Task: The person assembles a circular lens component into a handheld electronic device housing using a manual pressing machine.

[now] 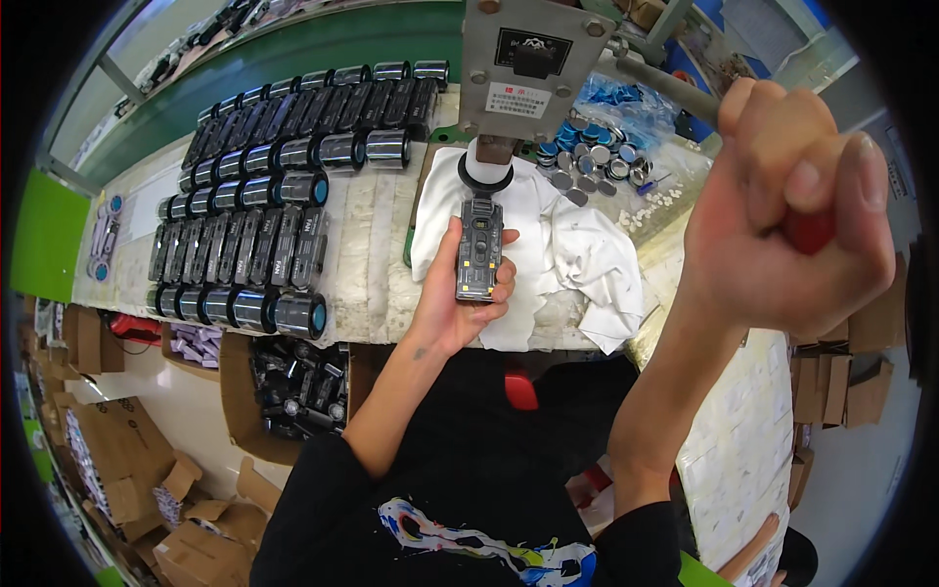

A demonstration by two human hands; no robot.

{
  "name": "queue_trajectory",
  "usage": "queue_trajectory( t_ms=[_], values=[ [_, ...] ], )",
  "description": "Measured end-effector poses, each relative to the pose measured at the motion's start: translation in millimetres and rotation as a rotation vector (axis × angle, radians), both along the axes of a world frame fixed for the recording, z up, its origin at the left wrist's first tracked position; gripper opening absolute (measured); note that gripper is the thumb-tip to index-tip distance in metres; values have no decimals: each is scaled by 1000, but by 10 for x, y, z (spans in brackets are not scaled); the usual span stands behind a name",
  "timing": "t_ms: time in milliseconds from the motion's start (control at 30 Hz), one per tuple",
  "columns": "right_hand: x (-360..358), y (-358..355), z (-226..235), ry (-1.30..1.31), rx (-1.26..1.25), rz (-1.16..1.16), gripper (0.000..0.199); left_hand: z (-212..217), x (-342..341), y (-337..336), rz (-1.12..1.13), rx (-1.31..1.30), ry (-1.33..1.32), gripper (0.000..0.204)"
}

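Observation:
My left hand (460,303) is wrapped round a black handheld device (479,256) with a slim rectangular body, small buttons and yellow marks. Its far end lies under the round ram (486,168) of a grey hand press (518,83); whether they touch is hard to tell. Raised at the right, my right hand (797,210) grips the press lever (670,86) in a closed fist, with a bit of red handle showing between the fingers. A crumpled white cloth (587,259) lies beneath the device and spreads to its right.
Rows of similar black devices (249,249) with round, shiny heads stand on the left of the worktable (367,264). Round metallic and blue caps (597,157) are piled right of the press. Below the table's front edge, a cardboard box (238,391) holds black parts. Another person's arm (751,550) shows lower right.

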State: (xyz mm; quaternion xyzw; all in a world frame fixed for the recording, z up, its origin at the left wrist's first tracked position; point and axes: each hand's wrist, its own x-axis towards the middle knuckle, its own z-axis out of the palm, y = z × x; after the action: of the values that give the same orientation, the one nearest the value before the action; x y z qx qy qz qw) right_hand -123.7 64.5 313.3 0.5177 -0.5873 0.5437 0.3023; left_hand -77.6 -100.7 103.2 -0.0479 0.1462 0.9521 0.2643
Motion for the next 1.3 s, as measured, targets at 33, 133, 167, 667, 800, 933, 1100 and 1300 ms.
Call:
queue_trajectory(
  t_ms=[33, 133, 167, 667, 800, 933, 1100, 1300],
  values=[
    [3, -3, -12, 15, -13, 25, 27, 0, 2, 4, 0, -7, -5, 66],
    [12, 1, -5, 19, -17, 5, 26, 15, 2, 13, 0, -19, -10, 66],
    [14, 4, -6, 20, -19, -5, 26, 17, -2, 17, 1, -20, -13, 66],
    [93, -148, -29, -134, -73, -153, 24, -9, -26, -48, -31, 45, -52, 63],
    [-30, -46, 175, -244, -231, -14, 28, 116, 71, 5, -51, 15, -37, 58],
    [-250, -260, 401, -239, -276, -261, 32, 169, 331, -37, 3, -200, 9, 42],
    [-266, -302, 566, -341, -324, -252, 27, 142, 573, -58, 48, -500, 134, 36],
    [-304, -323, 541, -314, -355, -238, 26, 297, 640, -113, 84, -664, 200, 29]
  ],
)
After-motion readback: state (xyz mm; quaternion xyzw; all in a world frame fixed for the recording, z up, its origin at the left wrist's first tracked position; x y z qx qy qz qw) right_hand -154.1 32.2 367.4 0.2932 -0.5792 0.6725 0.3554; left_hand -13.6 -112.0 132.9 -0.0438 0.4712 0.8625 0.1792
